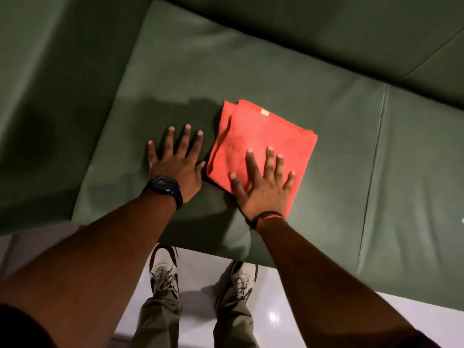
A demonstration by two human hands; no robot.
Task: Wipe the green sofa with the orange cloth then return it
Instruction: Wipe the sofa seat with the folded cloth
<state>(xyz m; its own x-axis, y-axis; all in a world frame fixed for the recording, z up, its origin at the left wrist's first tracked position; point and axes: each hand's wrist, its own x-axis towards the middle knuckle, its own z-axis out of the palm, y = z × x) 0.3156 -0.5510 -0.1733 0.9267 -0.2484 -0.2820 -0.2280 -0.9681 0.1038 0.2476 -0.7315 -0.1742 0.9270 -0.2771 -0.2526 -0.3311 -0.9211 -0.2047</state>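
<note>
**Two flat hands on a green sofa seat, one pressing a folded orange cloth**

A person stands at the front edge of a green sofa (251, 66) and leans over its seat cushion, seen from above. Both bare arms reach forward and down.

The orange cloth (261, 136) lies folded into a rough square on the seat cushion, about midway between the cushion's front edge and the backrest, and left of the seam that divides this cushion from the next. A small pale tag shows near its far edge.

The right hand (263, 187) lies palm down on the near part of the cloth, its grip spread wide with fingers fanned out and flat, pinching nothing. An orange and dark band circles that wrist.

The left hand (175, 159) rests palm down on the bare cushion just beside the cloth's left edge, its grip also spread open; the thumb tip seems to touch the cloth, though shadow makes that hard to confirm. A black watch (164, 188) sits on that wrist.

Below the sofa's front edge, two pale laced shoes (164, 270) and olive trouser legs stand on a glossy light floor (195, 272).
</note>
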